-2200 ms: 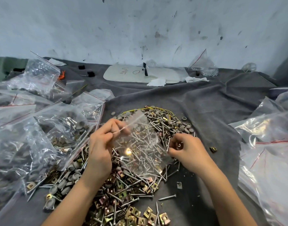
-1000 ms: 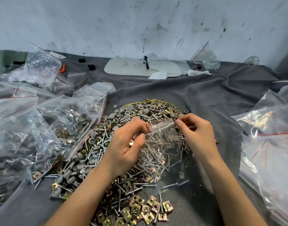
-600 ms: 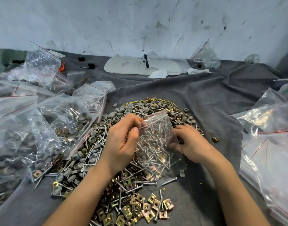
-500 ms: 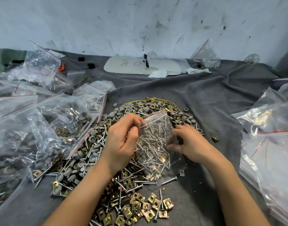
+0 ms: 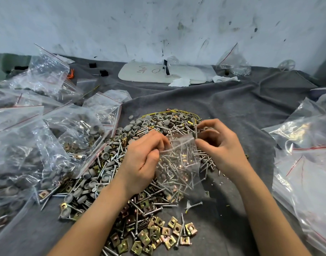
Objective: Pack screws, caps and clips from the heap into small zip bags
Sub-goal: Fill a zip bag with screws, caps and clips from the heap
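A heap (image 5: 140,183) of silver screws, grey round caps and brass square clips lies on the grey cloth in front of me. Above it I hold a small clear zip bag (image 5: 178,163). My left hand (image 5: 143,159) pinches the bag's left top edge. My right hand (image 5: 217,145) is at the bag's right top corner, with a screw upright between its fingertips over the bag's mouth. Loose brass clips (image 5: 158,235) lie nearest to me.
Filled zip bags (image 5: 47,137) pile up on the left and large clear bags (image 5: 306,163) on the right. A white board (image 5: 158,73) with writing lies by the wall, with a small bag of screws (image 5: 234,61) to its right.
My right hand has risen from the heap to the bag's top right corner with a screw. My left hand still holds the bag, which is now lower and further right.
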Tool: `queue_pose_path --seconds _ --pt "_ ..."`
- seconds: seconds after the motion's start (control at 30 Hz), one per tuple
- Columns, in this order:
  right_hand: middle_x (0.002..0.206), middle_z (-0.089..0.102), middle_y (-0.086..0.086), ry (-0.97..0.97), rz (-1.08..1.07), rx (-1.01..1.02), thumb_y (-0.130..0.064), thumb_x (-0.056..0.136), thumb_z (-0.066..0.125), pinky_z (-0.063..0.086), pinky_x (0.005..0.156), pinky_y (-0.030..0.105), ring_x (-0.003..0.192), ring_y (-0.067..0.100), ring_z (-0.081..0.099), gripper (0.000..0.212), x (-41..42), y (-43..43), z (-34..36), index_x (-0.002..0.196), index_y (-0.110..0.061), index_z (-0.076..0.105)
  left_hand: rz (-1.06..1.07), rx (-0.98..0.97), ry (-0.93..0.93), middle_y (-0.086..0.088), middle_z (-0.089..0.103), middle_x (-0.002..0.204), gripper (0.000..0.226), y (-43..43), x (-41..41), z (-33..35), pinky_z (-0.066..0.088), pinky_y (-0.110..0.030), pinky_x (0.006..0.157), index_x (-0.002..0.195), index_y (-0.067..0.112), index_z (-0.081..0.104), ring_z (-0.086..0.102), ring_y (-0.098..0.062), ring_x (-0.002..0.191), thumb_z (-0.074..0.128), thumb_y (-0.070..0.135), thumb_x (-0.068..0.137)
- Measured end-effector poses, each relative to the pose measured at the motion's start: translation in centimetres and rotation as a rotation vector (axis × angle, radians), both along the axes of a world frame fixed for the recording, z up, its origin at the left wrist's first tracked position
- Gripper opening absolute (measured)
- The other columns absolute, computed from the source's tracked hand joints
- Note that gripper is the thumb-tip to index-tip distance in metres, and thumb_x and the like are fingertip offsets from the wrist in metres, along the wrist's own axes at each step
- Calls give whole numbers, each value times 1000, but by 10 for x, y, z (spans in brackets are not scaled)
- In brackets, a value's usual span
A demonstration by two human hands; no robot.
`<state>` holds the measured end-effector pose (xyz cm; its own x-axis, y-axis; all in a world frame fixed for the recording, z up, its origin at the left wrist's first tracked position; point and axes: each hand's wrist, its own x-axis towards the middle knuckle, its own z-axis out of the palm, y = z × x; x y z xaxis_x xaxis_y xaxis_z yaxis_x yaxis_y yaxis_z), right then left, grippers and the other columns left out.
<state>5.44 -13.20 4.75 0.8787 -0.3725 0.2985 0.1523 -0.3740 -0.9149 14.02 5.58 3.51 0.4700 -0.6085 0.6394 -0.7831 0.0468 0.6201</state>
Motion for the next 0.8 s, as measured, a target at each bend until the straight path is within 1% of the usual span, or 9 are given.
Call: queue_pose_path --seconds 0.13,0.23,0.33,0.4,0.53,0.6,0.67,0.73,0.8 --pt "81 70 2 -210 124 215 -3 81 62 51 75 20 83 13 69 35 -1 13 4 100 -32 65 -105 72 -79 -15 58 80 16 -4 -9 0 42 -38 65 78 30 38 55 -28 73 32 16 83" --pt "79 72 9 -219 197 257 -2 82 59 53 76 26 81 19 69 30 -3 18 6 96 -27 64 -123 89 -88 -14 58 81 10 -5 -11 -2 41 -38 66 80 24 39 54 -28 73 33 18 85" --pt "77 72 9 -183 200 242 -10 78 63 55 75 32 77 21 69 18 -4 20 7 89 -24 60 -115 65 -84 -12 59 81 11 -4 -10 -3 42 -37 67 85 30 39 56 -26 73 36 20 88" --pt "77 70 7 -168 181 191 -19 75 65 54 74 33 76 21 67 12 -4 20 6 86 -21 60 -108 55 -58 -12 60 83 12 -4 -11 -3 44 -40 66 88 33 40 57 -27 75 37 22 90" --pt "87 70 2 -188 119 111 -21 83 62 50 75 21 85 14 67 14 -2 17 5 95 -15 65 -69 44 -57 -11 60 83 10 -5 -10 -4 47 -40 63 88 20 48 58 -26 74 38 20 92" --pt "89 71 1 -206 9 99 -24 88 59 51 74 20 85 12 66 13 -2 10 3 95 -18 67 -24 16 -77 -13 60 81 17 -6 -9 -3 46 -32 63 86 10 53 56 -23 71 39 17 92" --pt "82 70 -4 -175 -169 15 -16 91 58 49 71 18 78 7 64 13 0 -1 -2 88 -23 68 29 -29 -96 -15 61 81 19 -6 -9 -1 45 -20 65 85 3 55 54 -17 72 40 13 91" --pt "78 69 -10 -47 -300 -178 -7 89 61 45 68 14 71 1 60 21 3 -12 -8 82 -26 68 83 -74 -89 -14 62 85 19 -5 -8 -1 45 -14 70 86 0 55 56 -14 77 41 11 91" --pt "79 67 -7 164 -303 -383 -6 85 64 40 66 18 71 4 58 21 4 -18 -13 79 -26 68 125 -114 -63 -11 62 90 19 -5 -7 -2 48 -19 71 89 1 55 58 -13 80 41 13 92"
